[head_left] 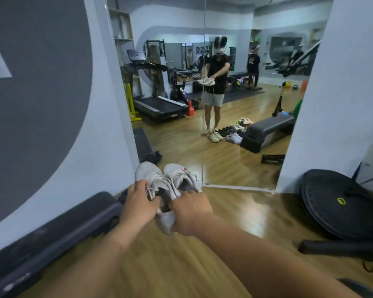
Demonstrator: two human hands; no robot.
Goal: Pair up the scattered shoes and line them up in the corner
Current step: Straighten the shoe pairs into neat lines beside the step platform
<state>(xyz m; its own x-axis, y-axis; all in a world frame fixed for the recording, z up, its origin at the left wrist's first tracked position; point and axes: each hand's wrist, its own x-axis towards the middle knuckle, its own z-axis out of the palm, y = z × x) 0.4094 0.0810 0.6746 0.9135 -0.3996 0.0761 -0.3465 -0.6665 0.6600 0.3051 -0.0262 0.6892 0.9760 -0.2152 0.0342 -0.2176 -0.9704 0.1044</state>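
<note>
Two white sneakers are held side by side above the wooden floor, toes pointing away toward the mirror. My left hand (138,203) grips the left white sneaker (149,175) at its laces. My right hand (192,214) grips the right white sneaker (177,175) near its heel. The mirror (224,93) reflects a row of several paired shoes (233,130) on the floor beside a dark step platform.
A dark step platform (58,229) lies along the left wall. A stack of black weight plates (340,205) leans at the right, next to a white wall. The mirror stands straight ahead, with a gym reflected in it. Wooden floor (235,211) lies between.
</note>
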